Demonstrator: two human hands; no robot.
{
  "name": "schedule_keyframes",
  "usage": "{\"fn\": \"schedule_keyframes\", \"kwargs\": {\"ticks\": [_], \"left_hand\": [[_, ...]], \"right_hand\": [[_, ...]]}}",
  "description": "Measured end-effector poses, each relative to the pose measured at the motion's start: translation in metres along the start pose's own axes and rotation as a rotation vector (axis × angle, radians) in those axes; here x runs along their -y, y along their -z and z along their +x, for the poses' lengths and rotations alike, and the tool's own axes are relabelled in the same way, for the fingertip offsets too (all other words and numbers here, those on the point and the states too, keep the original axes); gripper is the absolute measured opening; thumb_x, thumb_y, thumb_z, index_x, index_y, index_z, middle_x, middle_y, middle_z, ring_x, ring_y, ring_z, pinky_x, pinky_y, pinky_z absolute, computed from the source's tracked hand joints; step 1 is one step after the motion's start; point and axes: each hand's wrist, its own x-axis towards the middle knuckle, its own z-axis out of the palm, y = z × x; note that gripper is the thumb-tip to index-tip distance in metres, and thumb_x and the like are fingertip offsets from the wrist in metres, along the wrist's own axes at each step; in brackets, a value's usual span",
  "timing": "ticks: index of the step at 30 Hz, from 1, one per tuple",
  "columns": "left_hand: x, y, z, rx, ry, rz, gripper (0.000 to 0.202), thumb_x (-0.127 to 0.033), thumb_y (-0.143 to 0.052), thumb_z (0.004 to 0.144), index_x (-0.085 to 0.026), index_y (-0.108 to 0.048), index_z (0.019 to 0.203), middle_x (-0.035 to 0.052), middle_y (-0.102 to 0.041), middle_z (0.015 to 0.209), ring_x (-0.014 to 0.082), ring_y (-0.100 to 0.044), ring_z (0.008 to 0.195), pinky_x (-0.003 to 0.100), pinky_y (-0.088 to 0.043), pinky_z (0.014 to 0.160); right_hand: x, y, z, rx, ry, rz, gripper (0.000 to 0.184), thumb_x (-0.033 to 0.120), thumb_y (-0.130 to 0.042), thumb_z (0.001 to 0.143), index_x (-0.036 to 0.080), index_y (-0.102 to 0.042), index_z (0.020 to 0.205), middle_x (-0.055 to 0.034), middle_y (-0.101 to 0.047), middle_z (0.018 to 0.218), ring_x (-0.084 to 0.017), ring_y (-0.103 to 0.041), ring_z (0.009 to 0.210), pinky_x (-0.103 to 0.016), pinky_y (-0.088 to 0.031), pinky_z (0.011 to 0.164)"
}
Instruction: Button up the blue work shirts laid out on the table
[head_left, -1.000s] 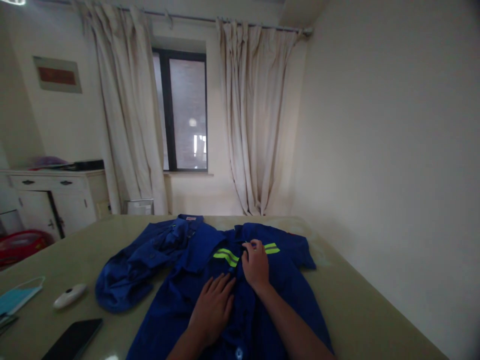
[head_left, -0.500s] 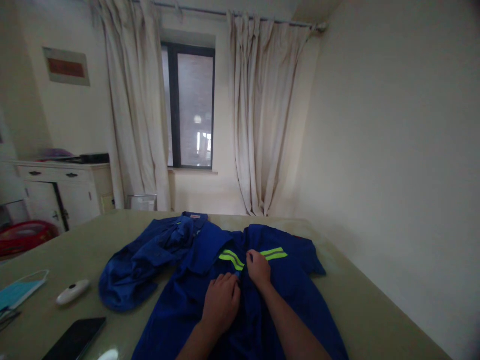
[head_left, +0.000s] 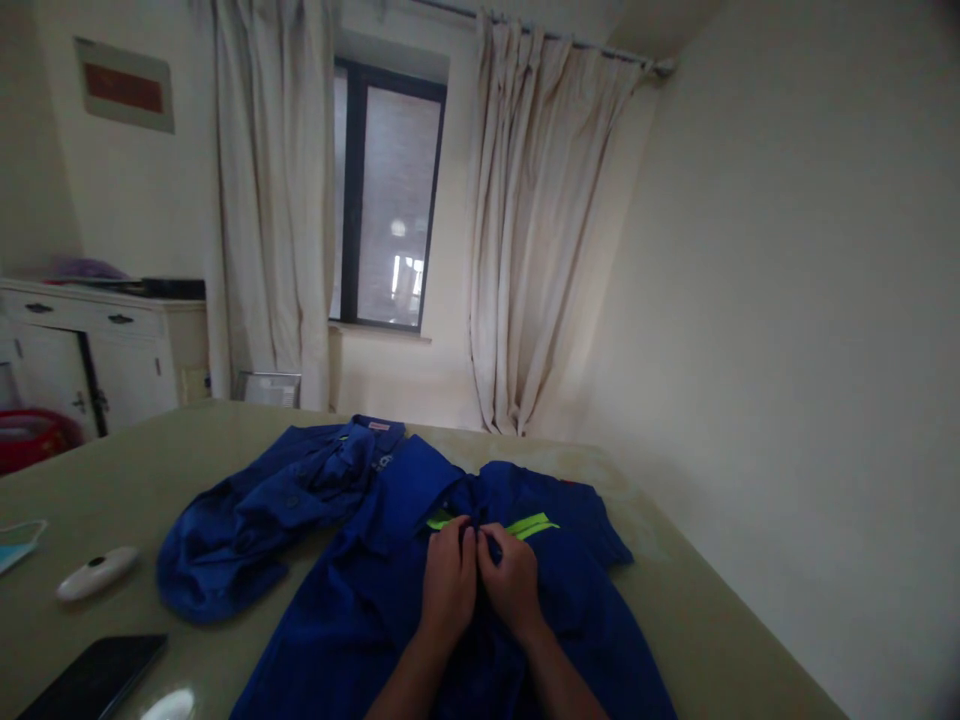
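A dark blue work jacket [head_left: 352, 620] with yellow-green reflective strips lies spread on the table in front of me. My left hand [head_left: 450, 580] pinches the jacket's front edge near the chest strip. Close beside it, almost touching, my right hand [head_left: 510, 575] pinches the opposite front edge, thumb and forefinger together. Any button between the fingertips is too small and dark to make out. To the left lies a second blue garment [head_left: 247, 520], crumpled, its collar toward the far table edge.
On the table's [head_left: 712, 640] left side are a white oval device [head_left: 97, 574], a black phone [head_left: 97, 675] and part of a blue face mask [head_left: 16, 553]. A wall [head_left: 787, 350] runs along the right. Behind stand a white cabinet [head_left: 127, 360] and curtains [head_left: 525, 230].
My hands have come together at the jacket's front opening; the left moved up to meet the right. The jacket's front edges are drawn closer. The view has turned and tilted slightly.
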Motion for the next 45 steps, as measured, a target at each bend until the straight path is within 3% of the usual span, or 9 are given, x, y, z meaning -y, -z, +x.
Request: {"fn": "schedule_keyframes", "kwargs": {"ticks": [5, 9, 14, 22, 30, 37, 41, 45], "left_hand": [[0.007, 0.006, 0.007, 0.113, 0.125, -0.182, 0.034, -0.049, -0.048, 0.095, -0.022, -0.065, 0.106, 0.0065, -0.076, 0.102, 0.0222, -0.071, 0.096, 0.032, -0.053, 0.086], [0.009, 0.007, 0.007, 0.123, 0.125, -0.168, 0.025, -0.039, -0.051, 0.092, -0.021, -0.065, 0.103, 0.0067, -0.077, 0.100, 0.0218, -0.072, 0.095, 0.031, -0.052, 0.085], [0.007, 0.008, 0.004, 0.117, 0.092, -0.190, 0.022, -0.028, -0.047, 0.092, -0.022, -0.057, 0.110, 0.0043, -0.078, 0.092, 0.0204, -0.074, 0.087, 0.030, -0.052, 0.079], [0.014, 0.005, 0.004, 0.138, 0.060, -0.067, 0.025, -0.026, -0.045, 0.093, -0.021, -0.066, 0.106, 0.0074, -0.077, 0.106, 0.0218, -0.072, 0.098, 0.033, -0.052, 0.086], [0.018, 0.002, 0.007, 0.154, 0.069, 0.003, 0.033, -0.028, -0.044, 0.096, -0.018, -0.070, 0.112, 0.0087, -0.076, 0.116, 0.0214, -0.069, 0.109, 0.032, -0.050, 0.096], [0.007, 0.005, 0.006, 0.195, 0.105, 0.137, 0.031, -0.032, -0.041, 0.101, -0.023, -0.070, 0.105, 0.0054, -0.077, 0.107, 0.0191, -0.070, 0.100, 0.026, -0.047, 0.083], [0.004, 0.004, 0.005, 0.210, 0.101, 0.206, 0.031, -0.034, -0.037, 0.103, -0.023, -0.066, 0.097, 0.0043, -0.076, 0.098, 0.0188, -0.070, 0.093, 0.026, -0.043, 0.074], [0.006, 0.001, 0.004, 0.191, 0.060, 0.234, 0.032, -0.031, -0.033, 0.104, -0.023, -0.061, 0.089, 0.0037, -0.072, 0.092, 0.0184, -0.067, 0.089, 0.027, -0.042, 0.075]], "right_hand": [[0.005, 0.007, -0.008, 0.097, 0.014, 0.007, 0.034, 0.032, -0.042, 0.097, 0.023, -0.075, 0.097, -0.0058, -0.078, 0.088, -0.019, -0.072, 0.081, -0.022, -0.047, 0.075], [0.005, 0.011, -0.006, 0.120, -0.011, 0.118, 0.037, 0.024, -0.040, 0.093, 0.025, -0.077, 0.096, -0.0032, -0.078, 0.086, -0.019, -0.071, 0.079, -0.023, -0.048, 0.074], [0.001, 0.008, -0.006, 0.087, -0.090, 0.233, 0.030, 0.027, -0.049, 0.090, 0.021, -0.078, 0.092, -0.0043, -0.077, 0.081, -0.020, -0.069, 0.074, -0.026, -0.050, 0.071], [0.009, 0.003, -0.019, 0.048, -0.013, -0.156, 0.025, 0.021, -0.056, 0.091, 0.026, -0.074, 0.107, -0.0061, -0.067, 0.101, -0.022, -0.065, 0.096, -0.029, -0.049, 0.085], [0.009, 0.001, -0.021, 0.069, 0.048, -0.321, 0.019, 0.023, -0.056, 0.097, 0.025, -0.073, 0.105, -0.0047, -0.065, 0.098, -0.021, -0.061, 0.094, -0.030, -0.043, 0.085], [0.008, -0.003, -0.022, 0.042, 0.124, -0.385, 0.020, 0.020, -0.053, 0.100, 0.023, -0.070, 0.089, -0.0031, -0.065, 0.091, -0.019, -0.060, 0.089, -0.030, -0.039, 0.081], [0.004, -0.004, -0.022, 0.012, 0.152, -0.374, 0.021, 0.018, -0.053, 0.100, 0.023, -0.069, 0.088, -0.0022, -0.065, 0.089, -0.018, -0.060, 0.087, -0.030, -0.038, 0.080], [0.001, -0.005, -0.022, -0.015, 0.149, -0.319, 0.020, 0.018, -0.053, 0.099, 0.025, -0.069, 0.089, -0.0011, -0.064, 0.089, -0.017, -0.060, 0.085, -0.028, -0.039, 0.078]]}}
